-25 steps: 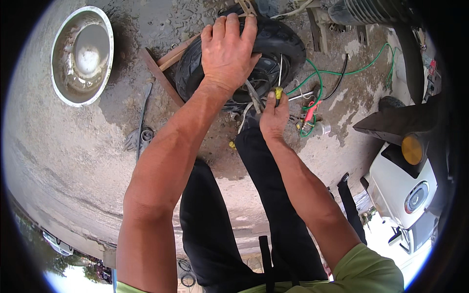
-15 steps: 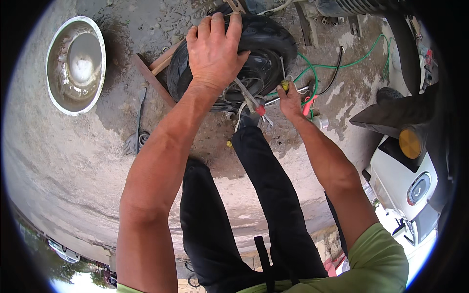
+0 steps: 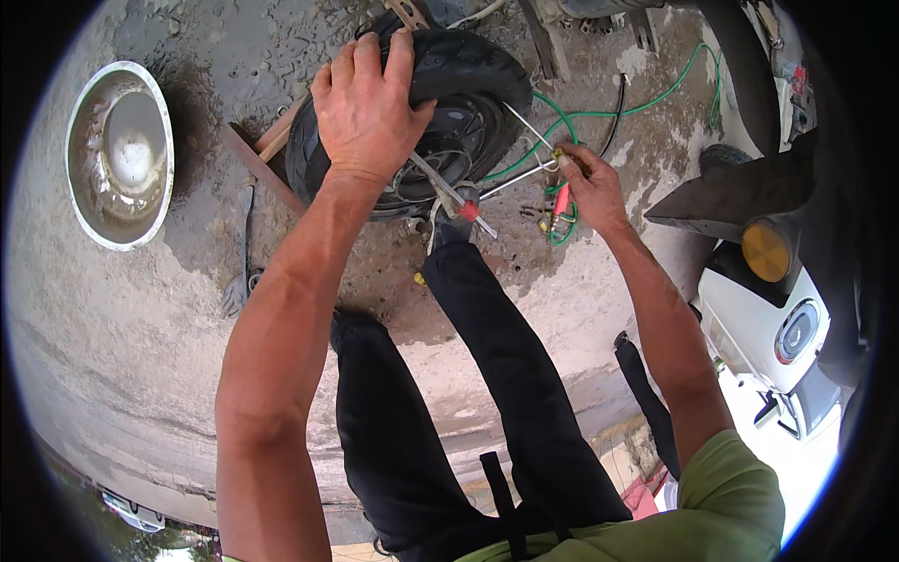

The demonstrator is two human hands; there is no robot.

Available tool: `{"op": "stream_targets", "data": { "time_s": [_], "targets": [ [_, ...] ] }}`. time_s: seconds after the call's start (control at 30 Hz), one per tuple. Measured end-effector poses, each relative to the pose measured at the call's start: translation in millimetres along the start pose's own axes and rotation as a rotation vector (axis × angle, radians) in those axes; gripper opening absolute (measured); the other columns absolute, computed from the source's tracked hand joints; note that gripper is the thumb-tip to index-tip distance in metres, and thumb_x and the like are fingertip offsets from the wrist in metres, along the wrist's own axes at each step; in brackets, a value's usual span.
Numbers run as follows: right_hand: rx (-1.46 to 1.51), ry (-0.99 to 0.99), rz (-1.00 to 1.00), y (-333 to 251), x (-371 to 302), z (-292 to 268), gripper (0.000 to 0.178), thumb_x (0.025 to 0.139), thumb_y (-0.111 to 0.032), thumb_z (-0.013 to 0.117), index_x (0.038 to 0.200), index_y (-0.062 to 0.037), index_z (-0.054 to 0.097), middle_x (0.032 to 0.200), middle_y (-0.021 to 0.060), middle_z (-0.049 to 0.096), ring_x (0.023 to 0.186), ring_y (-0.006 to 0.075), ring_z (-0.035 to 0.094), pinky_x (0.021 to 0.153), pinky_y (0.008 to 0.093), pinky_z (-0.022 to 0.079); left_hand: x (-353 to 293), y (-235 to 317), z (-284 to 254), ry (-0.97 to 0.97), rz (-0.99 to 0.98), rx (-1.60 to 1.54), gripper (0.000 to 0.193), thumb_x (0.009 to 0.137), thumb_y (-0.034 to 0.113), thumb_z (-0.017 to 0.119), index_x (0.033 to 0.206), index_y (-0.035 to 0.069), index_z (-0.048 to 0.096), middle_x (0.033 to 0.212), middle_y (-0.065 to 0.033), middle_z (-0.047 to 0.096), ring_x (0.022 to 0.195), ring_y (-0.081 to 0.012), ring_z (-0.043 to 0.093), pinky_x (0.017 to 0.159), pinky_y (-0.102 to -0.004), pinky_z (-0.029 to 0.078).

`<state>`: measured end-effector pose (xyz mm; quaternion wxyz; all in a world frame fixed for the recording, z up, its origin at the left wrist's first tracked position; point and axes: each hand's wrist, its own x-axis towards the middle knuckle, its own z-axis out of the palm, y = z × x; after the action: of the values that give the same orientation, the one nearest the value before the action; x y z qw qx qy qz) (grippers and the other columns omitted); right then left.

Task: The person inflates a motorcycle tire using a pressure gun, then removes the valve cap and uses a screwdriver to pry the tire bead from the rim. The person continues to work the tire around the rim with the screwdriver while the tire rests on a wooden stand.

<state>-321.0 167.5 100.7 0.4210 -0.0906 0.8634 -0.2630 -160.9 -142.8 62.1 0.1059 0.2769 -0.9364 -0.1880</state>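
Observation:
A black tyre on a wheel leans on the wet ground in front of me. My left hand grips its upper left edge, fingers over the tread and thumb on the sidewall. To the right of the wheel, my right hand pinches a screwdriver by its short yellow handle. Its thin shaft slants up and left, the tip close to the tyre's right edge. A long pale tool with a red part sticks out of the wheel's lower side. A metal rod runs from the wheel toward my right hand.
A metal basin stands at the left. Wooden pieces lie beside the tyre. A green hose and a red-handled tool are on the right, near dark vehicle parts. My shoe is just below the wheel.
My right hand has drawn away from the tyre to the right. The screwdriver has tipped from nearly upright to slanting left. My left hand stays on the tyre while the view has shifted slightly.

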Motion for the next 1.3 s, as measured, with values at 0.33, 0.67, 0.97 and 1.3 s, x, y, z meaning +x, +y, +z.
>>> {"op": "stream_targets", "data": {
  "time_s": [0.33, 0.67, 0.97, 1.3],
  "targets": [
    [-0.051, -0.063, -0.04, 10.8, 24.7, -21.3, 0.036, 0.112, -0.027, 0.067, 0.137, -0.0028, 0.073, 0.09, -0.0035, 0.071, 0.07, 0.0031, 0.054, 0.061, 0.0235, 0.045, -0.1, 0.4, -0.6, 0.049, 0.022, 0.055, 0.091, 0.067, 0.039, 0.097, 0.148, 0.018, 0.062, 0.137, -0.0106, 0.066, 0.126, -0.0343, 0.065, 0.103, -0.0512, 0.052],
    [-0.156, -0.096, -0.028, -14.5, 25.9, -22.3, 0.035, 0.111, -0.026, 0.066, 0.131, 0.001, 0.074, 0.089, 0.0027, 0.072, 0.079, 0.0092, 0.065, 0.074, 0.0296, 0.054, 0.8, 1.2, -1.3, 0.026, 0.009, 0.058, 0.091, 0.067, 0.04, 0.097, 0.148, 0.018, 0.062, 0.139, -0.0111, 0.065, 0.126, -0.0355, 0.065, 0.106, -0.0515, 0.051],
    [-0.475, -0.151, -0.007, -55.4, 60.6, -40.4, 0.044, 0.1, -0.04, 0.073, 0.119, 0.0002, 0.079, 0.089, 0.0147, 0.077, 0.08, 0.0213, 0.072, 0.076, 0.0394, 0.056, 1.3, 3.4, -2.5, 0.019, 0.014, 0.066, 0.091, 0.067, 0.039, 0.097, 0.148, 0.018, 0.062, 0.138, -0.0117, 0.065, 0.125, -0.0348, 0.065, 0.104, -0.0513, 0.051],
    [-0.593, -0.286, 0.039, -86.2, 108.4, -50.6, 0.042, 0.094, -0.042, 0.08, 0.103, -0.001, 0.083, 0.076, 0.0046, 0.072, 0.067, 0.0144, 0.064, 0.067, 0.0346, 0.052, 3.7, 4.9, -2.4, -0.005, 0.0, 0.014, 0.09, 0.068, 0.036, 0.096, 0.147, 0.017, 0.059, 0.138, -0.0139, 0.063, 0.133, -0.0355, 0.059, 0.11, -0.0533, 0.046]
  ]
}}
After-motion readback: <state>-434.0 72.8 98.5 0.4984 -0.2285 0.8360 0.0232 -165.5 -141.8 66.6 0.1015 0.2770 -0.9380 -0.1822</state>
